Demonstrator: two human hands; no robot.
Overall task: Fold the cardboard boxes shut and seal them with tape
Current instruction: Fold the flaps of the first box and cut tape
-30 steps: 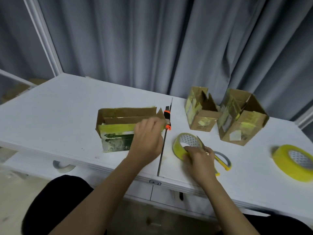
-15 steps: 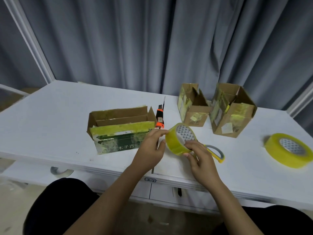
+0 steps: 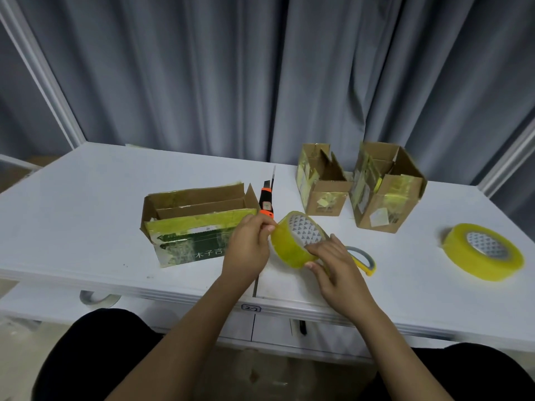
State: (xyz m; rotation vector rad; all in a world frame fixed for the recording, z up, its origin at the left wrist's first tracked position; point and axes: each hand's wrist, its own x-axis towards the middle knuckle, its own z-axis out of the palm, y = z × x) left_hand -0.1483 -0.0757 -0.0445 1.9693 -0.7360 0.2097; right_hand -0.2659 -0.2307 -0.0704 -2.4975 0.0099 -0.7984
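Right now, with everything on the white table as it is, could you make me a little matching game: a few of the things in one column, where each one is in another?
Things:
1. Yellow tape roll with patterned core
2. Orange-and-black utility knife
3. Second yellow tape roll
4. Long open cardboard box with green print

Places:
A. Lying alone at the table's far right
B. Held up between both hands
C. On the table left of the hands
D. Lying just behind the left hand

Pairs: 1-B, 2-D, 3-A, 4-C
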